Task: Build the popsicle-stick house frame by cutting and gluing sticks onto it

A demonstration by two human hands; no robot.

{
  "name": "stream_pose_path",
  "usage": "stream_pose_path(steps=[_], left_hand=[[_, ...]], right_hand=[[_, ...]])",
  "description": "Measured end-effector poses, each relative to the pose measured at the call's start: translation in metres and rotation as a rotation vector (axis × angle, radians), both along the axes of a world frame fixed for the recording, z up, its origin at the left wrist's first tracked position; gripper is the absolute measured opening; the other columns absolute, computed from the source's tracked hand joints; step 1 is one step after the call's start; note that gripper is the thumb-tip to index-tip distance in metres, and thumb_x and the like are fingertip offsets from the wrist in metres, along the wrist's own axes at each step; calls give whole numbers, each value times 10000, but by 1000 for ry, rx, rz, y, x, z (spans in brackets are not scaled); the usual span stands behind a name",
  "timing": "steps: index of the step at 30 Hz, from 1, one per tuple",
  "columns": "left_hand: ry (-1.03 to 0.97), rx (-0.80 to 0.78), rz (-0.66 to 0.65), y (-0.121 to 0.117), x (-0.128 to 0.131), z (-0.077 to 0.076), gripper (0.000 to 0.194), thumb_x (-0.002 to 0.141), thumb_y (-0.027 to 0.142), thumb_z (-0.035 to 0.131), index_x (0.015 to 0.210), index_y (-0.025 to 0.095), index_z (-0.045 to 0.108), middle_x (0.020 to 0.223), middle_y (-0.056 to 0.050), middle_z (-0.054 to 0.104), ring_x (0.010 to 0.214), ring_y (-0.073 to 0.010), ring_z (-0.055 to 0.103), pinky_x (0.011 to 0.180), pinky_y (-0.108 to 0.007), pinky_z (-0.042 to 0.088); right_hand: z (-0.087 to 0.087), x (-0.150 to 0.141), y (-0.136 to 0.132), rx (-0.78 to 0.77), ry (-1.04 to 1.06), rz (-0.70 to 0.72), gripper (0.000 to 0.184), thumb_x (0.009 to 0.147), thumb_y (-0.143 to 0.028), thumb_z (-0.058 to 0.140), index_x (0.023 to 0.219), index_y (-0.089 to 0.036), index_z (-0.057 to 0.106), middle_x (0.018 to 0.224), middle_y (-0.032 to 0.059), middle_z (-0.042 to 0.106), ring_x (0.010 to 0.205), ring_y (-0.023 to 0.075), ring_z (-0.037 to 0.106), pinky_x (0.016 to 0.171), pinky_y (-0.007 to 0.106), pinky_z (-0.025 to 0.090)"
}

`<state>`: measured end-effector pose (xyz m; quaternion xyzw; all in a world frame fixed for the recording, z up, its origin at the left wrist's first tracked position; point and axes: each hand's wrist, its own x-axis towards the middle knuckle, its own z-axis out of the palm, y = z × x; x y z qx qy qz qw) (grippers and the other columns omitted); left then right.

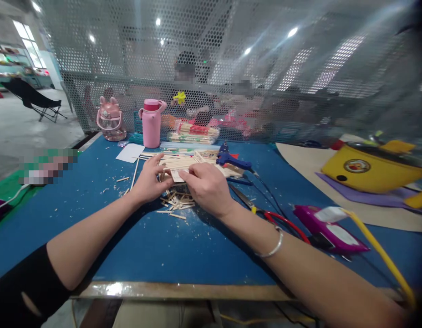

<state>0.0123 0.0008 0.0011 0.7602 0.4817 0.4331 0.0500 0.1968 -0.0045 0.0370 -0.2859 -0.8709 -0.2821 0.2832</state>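
My left hand (149,181) and my right hand (206,187) meet at the middle of the blue table (156,246), both with fingers closed on a small light piece of wood (177,175). Under the hands lies a pile of short wooden stick offcuts (175,205). Just beyond the hands lie long thin wooden sticks (170,160) and a small wooden frame (205,156). A silver bracelet sits on my right wrist.
A blue glue gun (231,160) lies behind my right hand. Red-handled cutters (265,214) and a magenta device (330,232) lie to the right. A pink bottle (151,123), a pink cup (110,119) and a packet of sticks (193,132) stand at the back by the mesh screen. A yellow pot (371,168) sits far right.
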Motion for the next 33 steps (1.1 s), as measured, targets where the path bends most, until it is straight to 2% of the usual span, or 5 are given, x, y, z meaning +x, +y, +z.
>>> stream_pose_path(steps=[8,18,23,33], left_hand=[[-24,3,19,2,1,-1,46,688,194,619,716,164,640,1278,-129,483,1197,-247,422,1000,-470,328],[-32,-89,-15,0,-1,4,86,687,154,585,749,134,641,1335,-151,435,1249,-259,388,1036,-449,311],[-35,-57,-1,3,1,2,47,657,113,593,676,155,603,1362,-99,421,1295,-269,324,1073,-471,258],[-5,-74,-14,3,1,1,75,663,82,544,667,156,550,1405,-99,366,1326,-287,257,1076,-490,244]], right_hand=[[-13,-7,-1,-38,70,-76,307,894,-227,362,956,-193,661,710,67,519,703,183,400,616,298,265],[-16,-11,2,-55,-22,-103,280,877,-221,414,1034,-232,645,672,50,490,665,175,364,601,306,200],[-16,-10,1,-73,-28,-99,268,863,-196,431,1018,-202,650,666,49,499,648,167,360,596,304,180],[-9,-16,-3,-108,-96,-144,262,869,-183,422,1006,-157,644,667,46,553,629,161,421,599,315,161]])
